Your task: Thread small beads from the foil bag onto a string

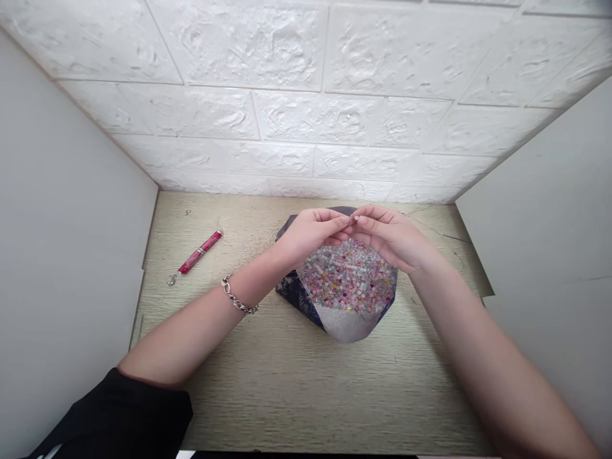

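Observation:
Many small pink, white and clear beads (348, 274) lie in a dark, angular container (347, 324) with a pale inner face. Above its far part, my left hand (315, 234) and my right hand (387, 234) meet at the fingertips. Both are closed in a pinch. A tiny whitish bead (356, 218) shows at the tips of my right thumb and finger. What my left fingertips pinch is too small to make out. A thin thread seems to run off to the right behind my right hand.
On the wooden tabletop (296, 389), a red tube-like item (199, 253) with metallic ends lies at the left. A tiny metallic piece (188, 211) is behind it. A white brick-patterned wall (296, 115) stands at the back, with pale panels on both sides.

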A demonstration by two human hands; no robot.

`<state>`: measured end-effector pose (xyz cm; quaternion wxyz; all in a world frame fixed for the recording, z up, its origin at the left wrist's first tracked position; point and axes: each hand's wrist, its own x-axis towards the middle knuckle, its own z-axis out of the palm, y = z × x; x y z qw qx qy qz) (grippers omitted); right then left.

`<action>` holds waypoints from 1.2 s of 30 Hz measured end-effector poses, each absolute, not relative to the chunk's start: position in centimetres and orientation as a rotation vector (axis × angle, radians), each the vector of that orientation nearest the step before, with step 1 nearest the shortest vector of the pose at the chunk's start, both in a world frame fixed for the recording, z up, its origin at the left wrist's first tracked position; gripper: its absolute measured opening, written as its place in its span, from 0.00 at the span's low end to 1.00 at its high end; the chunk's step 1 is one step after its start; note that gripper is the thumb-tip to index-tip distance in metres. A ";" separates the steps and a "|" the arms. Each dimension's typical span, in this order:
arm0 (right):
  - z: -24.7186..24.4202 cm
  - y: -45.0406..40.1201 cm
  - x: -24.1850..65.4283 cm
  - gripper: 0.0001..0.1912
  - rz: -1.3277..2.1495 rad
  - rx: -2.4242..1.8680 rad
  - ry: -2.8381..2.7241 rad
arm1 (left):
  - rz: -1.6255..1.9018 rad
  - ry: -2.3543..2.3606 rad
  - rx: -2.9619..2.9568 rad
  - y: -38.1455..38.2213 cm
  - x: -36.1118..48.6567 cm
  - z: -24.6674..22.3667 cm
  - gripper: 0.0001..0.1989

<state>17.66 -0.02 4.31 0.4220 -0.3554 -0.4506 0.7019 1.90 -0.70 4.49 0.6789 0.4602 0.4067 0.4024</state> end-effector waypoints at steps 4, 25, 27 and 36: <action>4.0 -0.3 17.1 0.05 1.842 -0.840 -0.971 | 0.951 0.909 1.048 -0.7 1.9 4.6 0.08; 2.5 -1.8 13.9 0.04 1.838 -0.757 -0.545 | 1.055 1.386 1.985 -1.3 1.6 4.5 0.09; 2.6 -1.9 13.9 0.04 1.830 -0.753 -0.516 | 1.072 1.393 1.992 -1.3 1.7 4.5 0.08; 2.6 -1.9 13.8 0.06 1.832 -0.750 -0.466 | 1.075 1.413 2.074 -1.5 1.8 4.5 0.08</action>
